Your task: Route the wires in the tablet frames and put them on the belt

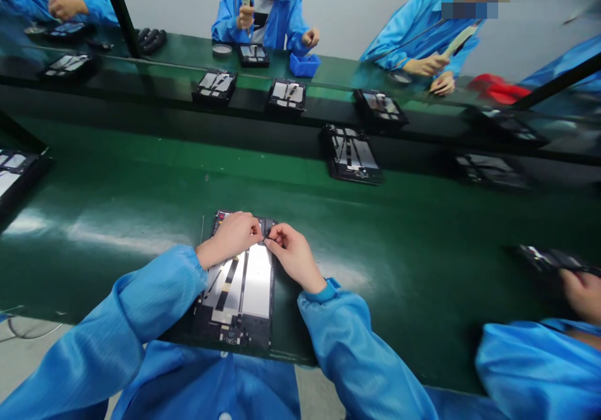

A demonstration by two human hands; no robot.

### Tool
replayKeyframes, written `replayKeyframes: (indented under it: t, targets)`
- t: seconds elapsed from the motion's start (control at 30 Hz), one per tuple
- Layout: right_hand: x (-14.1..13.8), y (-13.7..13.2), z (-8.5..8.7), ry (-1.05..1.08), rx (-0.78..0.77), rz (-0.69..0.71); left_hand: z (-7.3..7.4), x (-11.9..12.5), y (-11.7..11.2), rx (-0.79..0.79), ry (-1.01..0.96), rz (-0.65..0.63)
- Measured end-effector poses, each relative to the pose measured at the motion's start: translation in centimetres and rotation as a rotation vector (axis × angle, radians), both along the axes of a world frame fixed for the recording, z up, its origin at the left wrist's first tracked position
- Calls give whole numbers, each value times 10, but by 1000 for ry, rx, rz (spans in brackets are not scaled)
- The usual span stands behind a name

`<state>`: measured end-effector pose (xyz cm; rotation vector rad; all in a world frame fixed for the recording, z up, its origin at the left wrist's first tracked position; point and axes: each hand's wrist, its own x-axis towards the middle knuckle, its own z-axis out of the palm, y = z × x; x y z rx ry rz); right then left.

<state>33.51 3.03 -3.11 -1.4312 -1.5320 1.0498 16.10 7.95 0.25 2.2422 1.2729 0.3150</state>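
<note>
Casing (pixel 259 331) holds silvery panels (pixel 259 282) — hands (pixel 237 235) (pixel 295 256) at its far end (can't tell their grip).

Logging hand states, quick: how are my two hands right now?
Left hand: fingers curled over the device; any hold unclear.
Right hand: fingers curled at its far right corner; any hold unclear.

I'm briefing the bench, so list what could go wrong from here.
The left hand and right hand are close together at the far end of the open device, so a slip might damage it. Its near end lies by the front edge of the green table; a bump could push it off.
</note>
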Motion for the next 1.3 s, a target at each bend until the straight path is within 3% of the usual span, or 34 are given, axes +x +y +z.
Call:
replayKeyframes:
  t: [0.2,0.53,0.73,1.13,1.3]
  targets:
    - [2,0,-4,8,-13,12,-2,0,1,14,-18,-11]
    - [-6,-2,5,-96,70,6,-1,0,0,13,-9,-3]
    - [-2,0,-1,-24,22,22,-1,0,0,14,-10,-2]
    - [-2,1,0,-78,45,58,-7,0,0,41,-28,4]
    - [-5,3,4,-134,76,57,-1,0,-2,17,-83,15]
